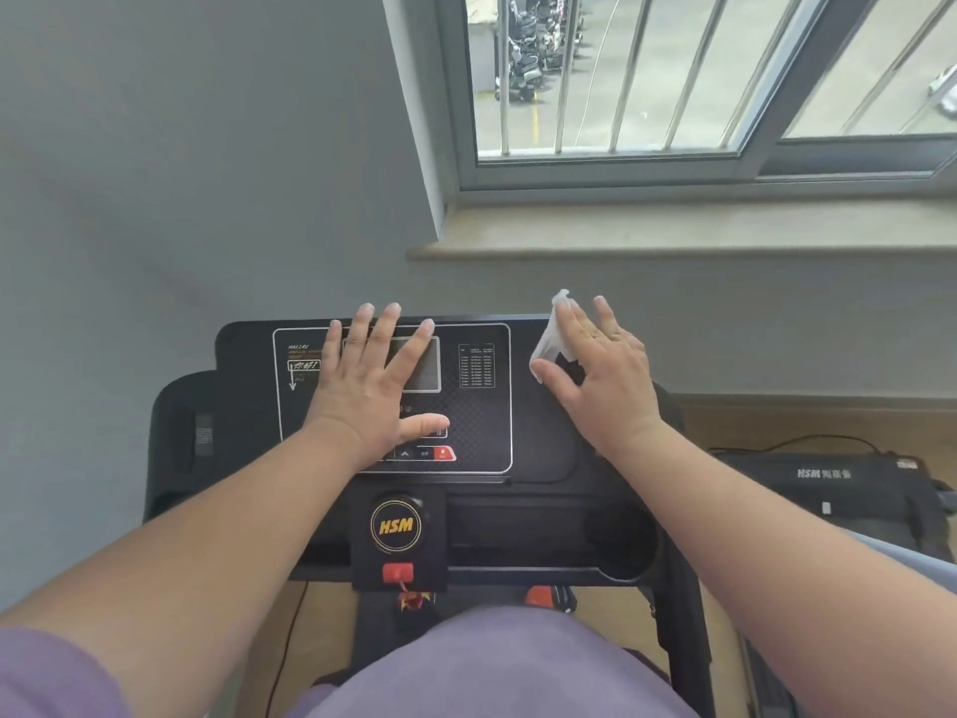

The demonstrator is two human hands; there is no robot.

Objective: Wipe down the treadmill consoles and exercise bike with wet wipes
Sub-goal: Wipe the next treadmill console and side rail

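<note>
Under a barred window [621, 70] the console [481, 417] is mid-wipe: the left hand [373, 386] is laid flat, fingers spread, while a wipe [551, 339] at two o'clock is pinched by the right hand [600, 370]; a sweep toward nine o'clock is probably needed next.

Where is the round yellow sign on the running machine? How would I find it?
Start at the black treadmill console below the window. Go down from the left hand to the small black box at the console's near edge. The HSM badge is there: a gold ring with yellow letters, just above a red clip.
</note>
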